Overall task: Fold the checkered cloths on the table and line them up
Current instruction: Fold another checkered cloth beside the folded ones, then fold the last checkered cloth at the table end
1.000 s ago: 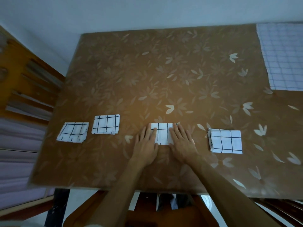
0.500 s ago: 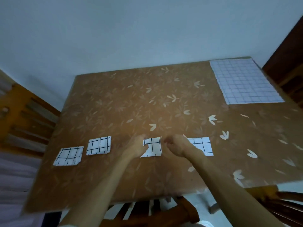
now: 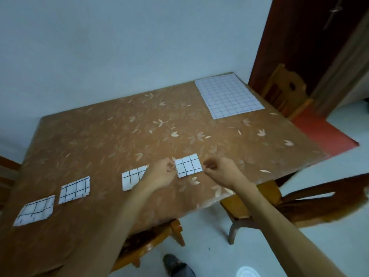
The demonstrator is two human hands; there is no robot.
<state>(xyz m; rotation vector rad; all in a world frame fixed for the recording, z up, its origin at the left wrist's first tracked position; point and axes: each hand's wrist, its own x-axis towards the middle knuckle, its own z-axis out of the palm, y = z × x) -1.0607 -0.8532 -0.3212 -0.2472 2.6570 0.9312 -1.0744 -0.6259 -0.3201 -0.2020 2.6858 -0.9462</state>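
Four folded white cloths with black checks lie in a row near the table's front edge: one at the far left (image 3: 33,210), a second (image 3: 74,189), a third (image 3: 131,176) partly under my left forearm, and the rightmost (image 3: 188,164). My left hand (image 3: 161,173) pinches the rightmost cloth's left edge with curled fingers. The curled fingertips of my right hand (image 3: 219,169) meet its right edge. A large unfolded checkered cloth (image 3: 229,95) lies flat at the table's far right corner.
The brown leaf-patterned table (image 3: 119,136) stands against a pale wall. Wooden chairs stand at the far right (image 3: 287,90), the near right (image 3: 319,202) and under the front edge (image 3: 151,242). A dark door (image 3: 311,37) is at the right.
Both hands left the third folded cloth and moved right to the fourth one, fingers going from flat to curled. The view swung up and to the right.
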